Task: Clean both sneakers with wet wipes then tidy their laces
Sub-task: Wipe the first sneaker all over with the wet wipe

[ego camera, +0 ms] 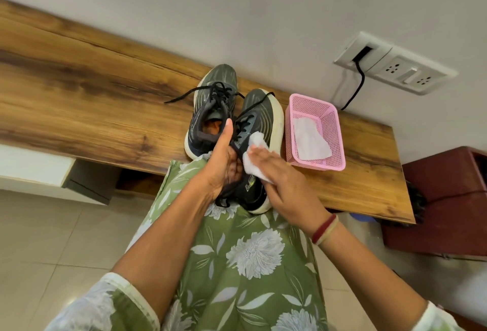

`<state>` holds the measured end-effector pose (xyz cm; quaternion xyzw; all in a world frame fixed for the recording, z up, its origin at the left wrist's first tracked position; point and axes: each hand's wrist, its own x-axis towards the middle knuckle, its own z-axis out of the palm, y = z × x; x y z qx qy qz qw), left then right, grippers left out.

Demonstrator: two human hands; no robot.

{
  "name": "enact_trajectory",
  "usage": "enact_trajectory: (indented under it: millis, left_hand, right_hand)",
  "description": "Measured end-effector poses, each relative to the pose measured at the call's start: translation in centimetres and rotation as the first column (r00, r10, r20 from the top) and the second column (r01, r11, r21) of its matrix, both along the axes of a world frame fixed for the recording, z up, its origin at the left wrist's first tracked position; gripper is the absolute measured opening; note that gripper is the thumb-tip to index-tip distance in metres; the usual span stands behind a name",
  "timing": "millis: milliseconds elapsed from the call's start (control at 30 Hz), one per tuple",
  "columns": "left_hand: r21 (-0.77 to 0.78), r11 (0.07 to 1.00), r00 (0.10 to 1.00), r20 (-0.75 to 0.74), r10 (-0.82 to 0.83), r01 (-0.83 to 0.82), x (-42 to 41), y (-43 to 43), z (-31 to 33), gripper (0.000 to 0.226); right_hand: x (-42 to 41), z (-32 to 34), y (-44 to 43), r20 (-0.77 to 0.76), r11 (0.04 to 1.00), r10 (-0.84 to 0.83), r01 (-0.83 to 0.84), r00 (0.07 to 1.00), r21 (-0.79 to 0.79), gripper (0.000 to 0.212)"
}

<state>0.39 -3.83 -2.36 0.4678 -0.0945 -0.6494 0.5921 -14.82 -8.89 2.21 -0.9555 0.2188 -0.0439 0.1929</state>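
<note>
Head view: the person is sitting at a wooden bench that is running along a pale wall, with a green floral garment filling the lower middle of the frame.

The left hand is gripping the near sneaker at its heel opening. The fingers are curling in round the collar while the thumb is pointing straight up. This sneaker is lying tilted, its pale sole facing right. Its toe is resting on the bench and its heel is hanging past the bench edge above the garment.

The right hand is pressing a white wet wipe against the dark side of that sneaker. Its fingers are lying nearly straight across the wipe, and the crumpled end is sticking out beyond the fingertips. Two bangles are sitting on this wrist.

The far sneaker is standing upright on the bench just to the left, touching the near one. Its black laces are trailing loose over the wood.

Just to the right of the near sneaker a pink mesh basket is sitting on the bench, holding a second wipe that is lying flat inside. Above it a socket panel is showing on the wall, and a black cable is hanging from it down behind the basket. A dark red cabinet is standing at the right end of the bench.
</note>
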Motion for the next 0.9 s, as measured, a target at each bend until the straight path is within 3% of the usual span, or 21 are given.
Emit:
enact_trajectory:
  millis: [67, 200, 300, 367, 433, 467, 567, 600, 633, 700, 767, 833, 900]
  left_hand:
    - [0.023, 0.999, 1.0, 0.006, 0.029, -0.029, -0.1, -0.1, -1.3, 0.096]
    - [-0.095, 0.995, 0.989, 0.143, -0.03, 0.044, -0.5, 1.4, 1.3, 0.084]
    - [-0.054, 0.996, 0.981, 0.185, -0.065, 0.077, -0.2, 1.7, 0.6, 0.094]
    - [-0.015, 0.998, 0.991, 0.114, -0.067, 0.069, -0.1, 0.6, -0.3, 0.086]
    - [-0.008, 0.998, 0.995, 0.075, -0.068, 0.069, -0.1, 0.2, -0.8, 0.079]
    - [-0.006, 0.999, 0.99, 0.13, -0.049, 0.05, -0.4, 0.2, 0.3, 0.081]
    - [-0.026, 0.996, 0.984, 0.16, -0.082, 0.087, -0.2, 0.7, 0.1, 0.09]
    - [-0.016, 0.996, 0.984, 0.155, -0.089, 0.093, -0.5, 1.2, 1.5, 0.074]
    - [-0.036, 0.997, 0.991, 0.11, -0.071, 0.075, -0.3, 0.9, 0.6, 0.105]
    - [-0.06, 0.993, 0.994, 0.044, -0.103, 0.105, -0.4, 0.6, 0.6, 0.114]
    - [-0.024, 0.997, 0.995, 0.069, -0.07, 0.072, -0.7, 0.2, 0.5, 0.095]
    - [-0.042, 0.996, 0.987, 0.149, -0.067, 0.074, -0.6, 0.6, 0.6, 0.087]
    - [-0.076, 0.995, 0.977, 0.206, -0.052, 0.069, -0.8, 1.3, 1.0, 0.094]
  right_hand:
    - [0.0, 0.2, -0.2, -0.028, 0.998, 0.063, -0.063, 0.998, -0.006, 0.048]
    - [0.7, 0.4, -2.2, -0.013, 0.995, -0.09, 0.09, 0.996, 0.044, 0.047]
    - [0.6, 0.5, -1.0, -0.049, 0.997, 0.064, -0.062, 0.997, 0.037, 0.05]
    - [0.8, 0.6, -1.7, -0.035, 0.997, 0.059, -0.057, 0.998, 0.044, 0.048]
    - [1.2, 0.6, -2.9, 0.001, 0.997, -0.049, 0.049, 0.999, 0.067, 0.045]
    - [1.5, 0.6, -3.1, -0.001, 0.996, -0.065, 0.065, 0.998, 0.064, 0.045]
    - [1.7, 0.5, -2.1, -0.013, 0.995, 0.047, -0.045, 0.999, 0.086, 0.045]
    - [1.6, 0.7, -2.0, -0.009, 0.992, 0.073, -0.072, 0.997, 0.1, 0.044]
    - [1.6, 0.9, -2.3, -0.001, 0.993, 0.067, -0.067, 0.998, 0.1, 0.042]
    - [1.8, 1.0, -3.2, 0.002, 0.998, -0.012, 0.012, 1.0, 0.065, 0.04]
    - [1.9, 0.9, -3.0, -0.012, 0.999, -0.034, 0.034, 0.999, 0.019, 0.04]
    - [1.9, 1.2, -2.0, 0.057, 0.993, -0.001, -0.006, 0.998, 0.12, 0.035]
    - [1.8, 1.9, -1.7, 0.117, 0.97, -0.006, -0.023, 0.993, 0.243, 0.032]
